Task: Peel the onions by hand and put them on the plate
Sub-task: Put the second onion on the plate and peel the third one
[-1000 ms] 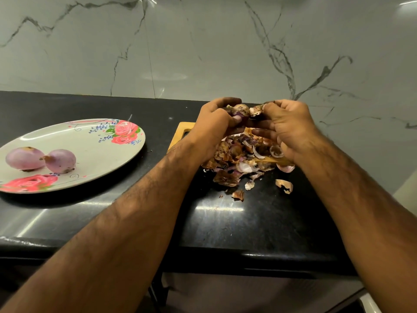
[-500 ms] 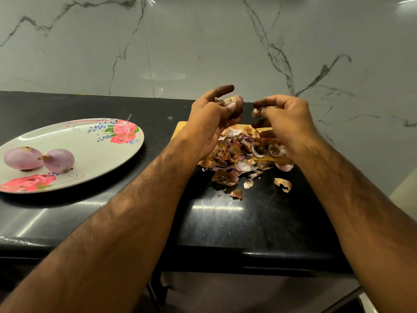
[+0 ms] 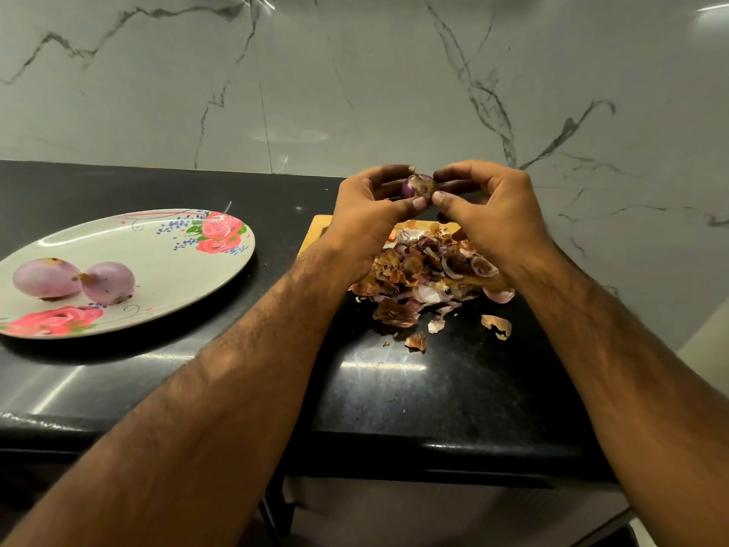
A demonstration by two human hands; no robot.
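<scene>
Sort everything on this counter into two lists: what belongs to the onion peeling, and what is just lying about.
Belongs to the job: the onion held by the left hand and right hand; the plate; the two peeled onions on it.
Just lying about: the heap of skins; the wooden board under it; loose skin scraps on the black counter.

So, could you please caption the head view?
Left hand and right hand peel an onion over skins; two onions sit on the plate.

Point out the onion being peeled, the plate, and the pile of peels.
onion being peeled [image 3: 411, 188], head view, purple side.
plate [image 3: 165, 270], head view, bare middle.
pile of peels [image 3: 414, 270], head view, heap's middle.
</scene>
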